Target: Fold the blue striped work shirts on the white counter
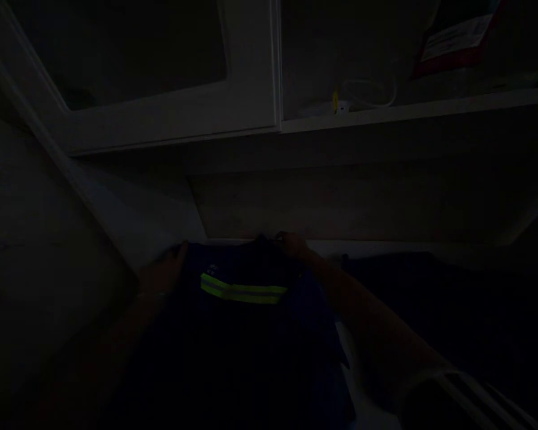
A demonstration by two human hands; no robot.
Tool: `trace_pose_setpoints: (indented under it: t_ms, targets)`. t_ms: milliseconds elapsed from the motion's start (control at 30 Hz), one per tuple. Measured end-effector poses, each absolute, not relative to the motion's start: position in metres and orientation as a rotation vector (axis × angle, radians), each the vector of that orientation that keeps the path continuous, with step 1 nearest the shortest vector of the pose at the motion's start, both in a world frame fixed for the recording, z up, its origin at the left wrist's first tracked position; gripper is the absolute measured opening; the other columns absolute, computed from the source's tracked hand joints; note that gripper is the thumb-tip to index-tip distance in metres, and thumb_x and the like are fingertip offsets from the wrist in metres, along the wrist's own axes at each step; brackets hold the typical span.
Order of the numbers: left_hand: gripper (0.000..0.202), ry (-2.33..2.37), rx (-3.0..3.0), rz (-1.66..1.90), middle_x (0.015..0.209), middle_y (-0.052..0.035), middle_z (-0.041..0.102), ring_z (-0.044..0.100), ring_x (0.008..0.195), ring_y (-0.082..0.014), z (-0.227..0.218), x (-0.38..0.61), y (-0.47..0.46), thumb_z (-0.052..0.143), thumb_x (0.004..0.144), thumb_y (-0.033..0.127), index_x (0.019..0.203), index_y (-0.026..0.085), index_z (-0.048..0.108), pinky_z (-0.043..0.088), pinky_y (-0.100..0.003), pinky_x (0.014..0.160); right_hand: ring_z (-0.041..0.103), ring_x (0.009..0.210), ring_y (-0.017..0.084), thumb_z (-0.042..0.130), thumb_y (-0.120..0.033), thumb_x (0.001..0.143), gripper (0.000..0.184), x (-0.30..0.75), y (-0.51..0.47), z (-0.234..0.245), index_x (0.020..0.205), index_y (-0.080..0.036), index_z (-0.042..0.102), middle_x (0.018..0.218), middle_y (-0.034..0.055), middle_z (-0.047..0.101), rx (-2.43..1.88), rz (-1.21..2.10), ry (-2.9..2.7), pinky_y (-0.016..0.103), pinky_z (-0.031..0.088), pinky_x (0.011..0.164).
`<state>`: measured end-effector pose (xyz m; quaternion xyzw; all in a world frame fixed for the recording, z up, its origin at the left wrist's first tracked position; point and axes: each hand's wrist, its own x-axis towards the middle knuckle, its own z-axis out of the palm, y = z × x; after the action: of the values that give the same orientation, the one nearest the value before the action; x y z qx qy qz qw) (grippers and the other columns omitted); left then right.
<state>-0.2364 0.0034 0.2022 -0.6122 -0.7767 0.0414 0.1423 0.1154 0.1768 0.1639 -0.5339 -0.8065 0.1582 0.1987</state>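
Note:
The scene is very dark. A dark blue garment [251,322] with a bright yellow-green reflective stripe [244,291] lies in front of me. My left hand [165,272] rests on the garment's left edge, its fingers curled over the cloth. Reaching to the far top edge, near the collar, my right hand [293,243] has its fingers bent down onto the fabric. Whether either hand truly grips the cloth is lost in the darkness.
A white cabinet door [170,113] hangs above at the left. A shelf [421,107] to its right carries a white cable [367,95] and a red-edged package [457,42]. A pale wall panel [363,203] stands behind the garment.

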Motion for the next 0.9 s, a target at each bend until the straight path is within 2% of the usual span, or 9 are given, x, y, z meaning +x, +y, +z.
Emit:
trace_pose_setpoints:
  t_ms: [167, 233, 333, 400, 467, 533, 667, 800, 900]
  targets:
    - [0.057, -1.956, -1.836, 0.151, 0.140, -0.0229, 0.047, 0.048, 0.119, -0.0376, 0.125, -0.213, 0.041, 0.021, 0.087, 0.004, 0.132, 0.013, 0.055, 0.041, -0.056, 0.092, 0.055, 0.121, 0.023, 0.047, -0.027, 0.095, 0.033, 0.135, 0.185, 0.120, 0.123, -0.015, 0.061, 0.130, 0.0141, 0.061, -1.474, 0.497, -2.239, 0.035, 0.040, 0.104]
    - [0.053, -1.976, -1.900, 0.069, 0.142, -0.0215, 0.046, 0.048, 0.119, -0.0365, 0.103, -0.197, 0.048, 0.029, 0.086, 0.006, 0.132, 0.014, 0.056, 0.040, -0.055, 0.094, 0.053, 0.124, 0.021, 0.044, -0.032, 0.097, 0.040, 0.151, 0.167, 0.111, 0.130, -0.014, 0.055, 0.137, 0.0151, 0.055, -1.487, 0.505, -2.195, 0.034, 0.040, 0.105]
    - [0.049, -2.036, -2.047, -0.169, 0.143, -0.0168, 0.046, 0.052, 0.118, -0.0301, 0.083, -0.163, 0.061, 0.036, 0.089, 0.018, 0.135, 0.017, 0.052, 0.043, -0.046, 0.098, 0.051, 0.126, 0.023, 0.050, -0.053, 0.092, 0.059, 0.174, 0.110, 0.099, 0.141, -0.021, 0.045, 0.143, 0.0133, 0.049, -1.332, 0.594, -2.236, 0.039, 0.042, 0.104]
    - [0.049, -2.102, -2.107, -0.327, 0.144, -0.0164, 0.045, 0.050, 0.124, -0.0279, 0.073, -0.138, 0.074, 0.033, 0.094, 0.031, 0.136, 0.014, 0.051, 0.040, -0.040, 0.103, 0.039, 0.137, 0.030, 0.064, -0.066, 0.076, 0.082, 0.187, 0.066, 0.089, 0.145, -0.029, 0.040, 0.152, 0.0116, 0.038, -1.174, 0.595, -2.422, 0.051, 0.033, 0.111]
    - [0.058, -2.211, -2.135, -0.352, 0.147, -0.0192, 0.043, 0.045, 0.132, -0.0303, 0.062, -0.117, 0.087, 0.030, 0.095, 0.042, 0.139, 0.010, 0.048, 0.036, -0.042, 0.108, 0.025, 0.143, 0.039, 0.071, -0.065, 0.069, 0.091, 0.197, 0.032, 0.080, 0.146, -0.032, 0.038, 0.158, 0.0114, 0.027, -1.155, 0.488, -2.608, 0.063, 0.020, 0.113]
    - [0.061, -2.302, -2.178, -0.239, 0.149, -0.0204, 0.041, 0.037, 0.137, -0.0347, 0.051, -0.107, 0.097, 0.033, 0.093, 0.046, 0.141, 0.011, 0.046, 0.031, -0.051, 0.111, 0.032, 0.139, 0.039, 0.067, -0.050, 0.078, 0.075, 0.208, 0.015, 0.075, 0.145, -0.031, 0.040, 0.157, 0.0114, 0.031, -1.260, 0.426, -2.675, 0.063, 0.024, 0.111]
    - [0.051, -2.320, -2.260, -0.062, 0.151, -0.0187, 0.041, 0.029, 0.141, -0.0429, 0.035, -0.114, 0.106, 0.040, 0.089, 0.038, 0.136, 0.021, 0.053, 0.022, -0.070, 0.106, 0.065, 0.106, 0.026, 0.047, -0.024, 0.089, 0.048, 0.240, 0.029, 0.074, 0.136, -0.030, 0.049, 0.125, 0.0079, 0.065, -1.666, 0.525, -2.351, 0.040, 0.048, 0.093]
    - [0.053, -2.163, -2.295, 0.186, 0.151, -0.0197, 0.040, 0.024, 0.144, -0.0407, 0.025, -0.143, 0.117, 0.041, 0.086, 0.023, 0.138, 0.019, 0.052, 0.016, -0.066, 0.111, 0.065, 0.106, 0.026, 0.044, -0.029, 0.092, 0.049, 0.286, 0.057, 0.075, 0.140, -0.021, 0.038, 0.122, 0.0121, 0.066, -1.918, 0.601, -1.627, 0.037, 0.051, 0.088]
    - [0.057, -2.066, -2.233, 0.368, 0.151, -0.0214, 0.039, 0.024, 0.144, -0.0406, 0.015, -0.166, 0.129, 0.042, 0.083, 0.018, 0.140, 0.015, 0.050, 0.014, -0.060, 0.114, 0.065, 0.106, 0.023, 0.046, -0.029, 0.091, 0.051, 0.317, 0.059, 0.071, 0.140, -0.019, 0.036, 0.127, 0.0122, 0.063, -1.942, 0.656, -1.493, 0.036, 0.053, 0.088]
